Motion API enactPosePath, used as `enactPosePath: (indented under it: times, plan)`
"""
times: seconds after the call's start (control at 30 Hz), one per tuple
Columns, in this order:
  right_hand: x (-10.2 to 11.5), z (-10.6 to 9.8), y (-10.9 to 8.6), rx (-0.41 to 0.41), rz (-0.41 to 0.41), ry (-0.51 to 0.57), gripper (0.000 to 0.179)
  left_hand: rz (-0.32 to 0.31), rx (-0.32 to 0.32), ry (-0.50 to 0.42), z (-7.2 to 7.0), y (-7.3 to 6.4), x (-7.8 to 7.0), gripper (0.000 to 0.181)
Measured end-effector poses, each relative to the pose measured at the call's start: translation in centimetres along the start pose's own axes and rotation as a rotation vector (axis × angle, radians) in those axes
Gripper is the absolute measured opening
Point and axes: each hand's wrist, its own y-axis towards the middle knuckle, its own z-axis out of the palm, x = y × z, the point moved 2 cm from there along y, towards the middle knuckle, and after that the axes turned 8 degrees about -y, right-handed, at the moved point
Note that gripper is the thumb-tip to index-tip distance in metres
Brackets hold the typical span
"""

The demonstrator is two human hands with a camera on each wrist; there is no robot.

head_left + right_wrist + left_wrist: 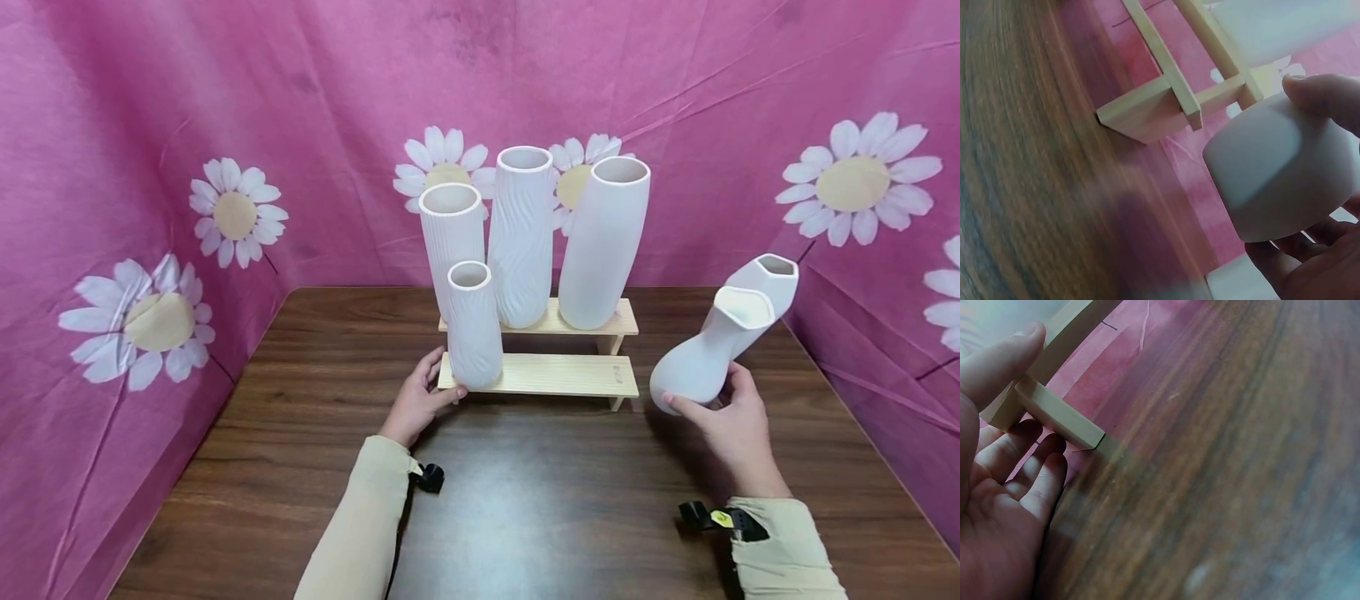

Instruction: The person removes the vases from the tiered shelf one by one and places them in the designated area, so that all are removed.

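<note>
We see the white vase with a rounded lower body [686,371] inside the grasp of the right hand [738,433]; the thumb presses on its front side, near the base, and the other fingers go around the far side; the vase is tilted, with its mouth toward the right, and it seems to us raised above the table. Just behind it we find a white faceted vase [783,287], which is partly hidden by the first one.

The left hand [416,404] grips the left end of the wooden stand [562,375]; in the left wrist view, the thumb lies on one side of the wood and the fingers are bent on the other side. Just beside this thumb, a small white vase [475,329] stands upright on the lower step; on the upper step we count three more vases: a ribbed vase [453,225] at the left, a tall wavy vase [522,242] in the middle and a smooth vase [603,246] at the right.

All this is on a brown wood-grain table [525,492], on which a light is reflected near the front; around it hangs a pink cloth [337,100], printed with white daisies [855,183]; both arms wear cream sleeves [360,525], and at each wrist we notice a black device [429,477].
</note>
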Motion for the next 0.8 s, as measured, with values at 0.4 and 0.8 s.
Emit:
enactPosePath:
  times: [0.4,0.8]
  plan:
    - [-1.2,-0.2,0.7,-0.043,0.165,0.049,0.088,0.007,0.009,0.004,0.1,0.2,-0.2,0.086]
    - [-2.9,-0.1,1.1,-0.108,0.256,0.098,0.088,-0.006,-0.001,0.001,0.2,-0.1,-0.3,0.087]
